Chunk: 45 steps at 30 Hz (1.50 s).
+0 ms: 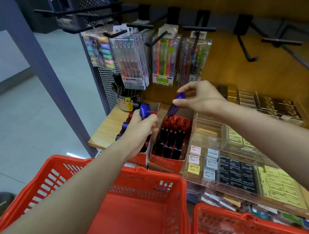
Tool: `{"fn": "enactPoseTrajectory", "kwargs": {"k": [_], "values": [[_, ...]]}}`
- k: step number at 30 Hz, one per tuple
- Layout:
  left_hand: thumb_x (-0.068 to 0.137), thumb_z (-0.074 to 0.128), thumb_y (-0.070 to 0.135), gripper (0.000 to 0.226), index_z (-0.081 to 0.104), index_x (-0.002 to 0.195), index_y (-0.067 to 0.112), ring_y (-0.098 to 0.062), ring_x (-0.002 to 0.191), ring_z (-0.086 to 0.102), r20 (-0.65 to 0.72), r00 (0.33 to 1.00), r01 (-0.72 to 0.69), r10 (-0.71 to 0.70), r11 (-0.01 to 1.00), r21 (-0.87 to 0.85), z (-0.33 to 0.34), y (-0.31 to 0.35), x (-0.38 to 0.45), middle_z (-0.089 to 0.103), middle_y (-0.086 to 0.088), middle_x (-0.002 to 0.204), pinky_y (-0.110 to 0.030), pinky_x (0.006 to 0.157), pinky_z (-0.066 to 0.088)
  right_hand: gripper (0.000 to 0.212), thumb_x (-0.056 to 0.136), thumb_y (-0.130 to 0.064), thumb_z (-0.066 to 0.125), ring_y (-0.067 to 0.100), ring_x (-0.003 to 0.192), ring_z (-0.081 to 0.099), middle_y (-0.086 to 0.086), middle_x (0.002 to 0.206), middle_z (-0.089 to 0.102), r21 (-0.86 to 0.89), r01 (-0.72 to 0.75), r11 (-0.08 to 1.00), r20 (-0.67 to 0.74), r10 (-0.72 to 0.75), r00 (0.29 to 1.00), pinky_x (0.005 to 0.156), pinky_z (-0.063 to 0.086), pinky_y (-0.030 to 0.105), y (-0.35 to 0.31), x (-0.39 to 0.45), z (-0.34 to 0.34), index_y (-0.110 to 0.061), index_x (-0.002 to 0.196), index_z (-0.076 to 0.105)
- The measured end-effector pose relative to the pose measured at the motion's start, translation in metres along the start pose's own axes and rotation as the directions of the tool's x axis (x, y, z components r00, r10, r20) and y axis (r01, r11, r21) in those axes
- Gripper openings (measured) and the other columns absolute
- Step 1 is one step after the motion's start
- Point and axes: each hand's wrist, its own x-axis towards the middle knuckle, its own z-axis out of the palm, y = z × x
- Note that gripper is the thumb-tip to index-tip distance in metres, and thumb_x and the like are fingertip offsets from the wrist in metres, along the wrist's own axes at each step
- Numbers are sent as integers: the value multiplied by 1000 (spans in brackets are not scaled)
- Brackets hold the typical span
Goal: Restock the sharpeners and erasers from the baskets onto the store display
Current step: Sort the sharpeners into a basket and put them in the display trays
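A blue sharpener stands upright above the left carton, held at its lower part. A second blue sharpener tilts over the right carton, pinched near its top. The right carton, red with an open top, holds rows of red sharpeners at the back and black sharpeners in front. More blue sharpeners lie along the left carton's far side. Erasers in pastel, black and yellow wrappers fill a clear tray right of the cartons. Two red baskets sit below; the left one's floor is bare.
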Motion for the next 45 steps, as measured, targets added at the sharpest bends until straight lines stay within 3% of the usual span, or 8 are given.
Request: {"fn": "enactPoseTrajectory", "kwargs": {"k": [8,15,25,32,35,38,41,45], "values": [[100,42,-1,32,54,123,19,-16,118,57,65,997,32,-32,999,-4,-3,-18,12,58,-4,120,-36,100,50,47,77,-31,79,26,107,62,11,114,66,-381,41,924,-108,-88,990,91,53,35,17,42,41,-11,116,64],[97,49,-2,39,54,132,15,-20,117,59,76,997,-24,24,1000,1,-11,-24,13,59,-9,125,-36,93,55,45,72,-28,84,27,102,64,11,109,68,-424,-31,905,-28,22,999,87,54,36,32,60,68,-9,109,68],[95,53,0,36,48,129,10,-20,112,64,30,999,-14,16,998,-66,-9,-25,11,67,-7,118,-39,94,54,42,93,-3,53,24,122,55,9,136,56,-493,8,870,182,94,979,94,47,28,30,55,67,-13,134,56],[99,51,11,35,49,134,8,-22,107,66,-6,1000,13,-15,981,-193,-2,-14,1,60,-14,123,-32,89,56,65,86,6,45,20,130,48,4,149,43,-376,109,920,265,-6,964,107,42,31,16,36,33,-21,145,41],[98,52,15,32,49,130,8,-20,96,69,-11,1000,22,-27,959,-283,2,-4,0,65,-15,114,-26,78,55,46,88,4,50,4,105,65,-7,122,64,-89,176,980,141,-163,977,98,51,29,6,14,10,-23,123,64],[100,51,20,32,52,126,2,-16,84,67,30,998,66,-59,936,-346,10,1,3,69,-15,106,-23,70,53,47,88,-20,68,8,99,69,-10,126,63,233,92,968,316,-165,934,93,55,34,2,-12,-10,-33,131,56],[101,48,21,31,55,122,0,-13,77,64,97,990,135,-106,917,-376,19,6,2,67,-12,101,-23,70,53,46,82,-28,74,17,90,72,-1,101,75,202,112,973,302,-171,938,85,58,32,1,-23,-19,-35,125,60],[103,44,21,35,49,128,-1,-15,82,64,165,976,193,-140,906,-376,26,6,0,63,-16,114,-25,72,54,32,80,-28,75,-5,89,66,-14,107,69,116,172,978,222,-194,955,80,51,14,0,-18,-20,-27,112,70]]}}
